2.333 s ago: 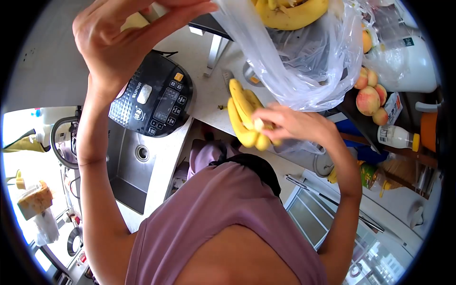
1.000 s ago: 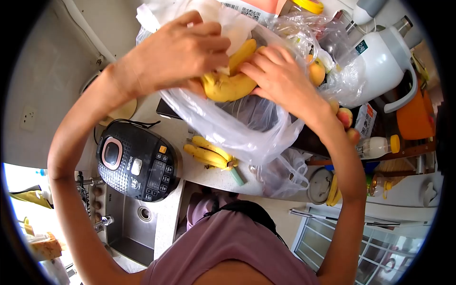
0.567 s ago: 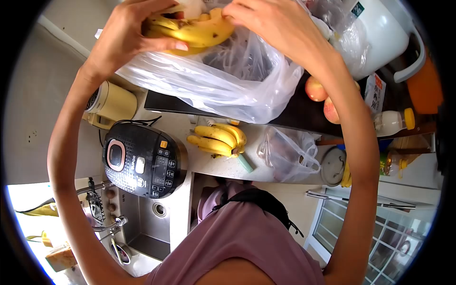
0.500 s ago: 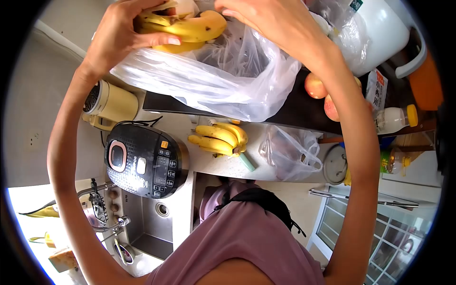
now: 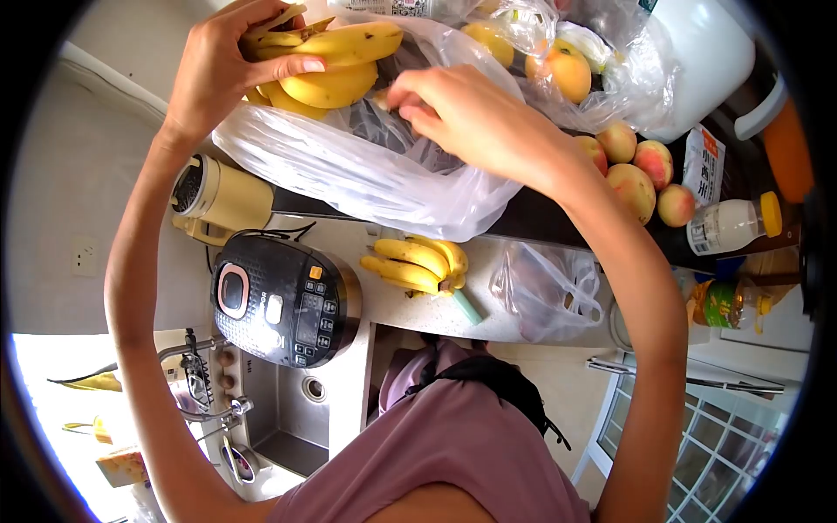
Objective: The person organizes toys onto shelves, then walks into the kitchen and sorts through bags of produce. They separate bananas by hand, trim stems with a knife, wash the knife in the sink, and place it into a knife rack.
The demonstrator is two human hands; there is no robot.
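Note:
At the upper left my left hand is closed round the stem end of a bunch of yellow bananas. The bunch is over a white plastic bag, which lies spread on a dark shelf. My right hand is above the bag's opening, to the right of the bananas. Its fingers are curled together and slightly blurred. A small tan bit shows at their tips, too unclear to name. A second bunch of bananas lies on the lower counter beside a pale green object.
Several peaches, a bottle with a yellow cap and a clear bag of fruit stand at the right. A black rice cooker, a cream appliance and a sink are at the left. Another plastic bag lies on the counter.
My right hand has moved down and toward the middle of the bag, away from the top edge. The held bananas have shifted slightly left. The view has shifted, showing more peaches.

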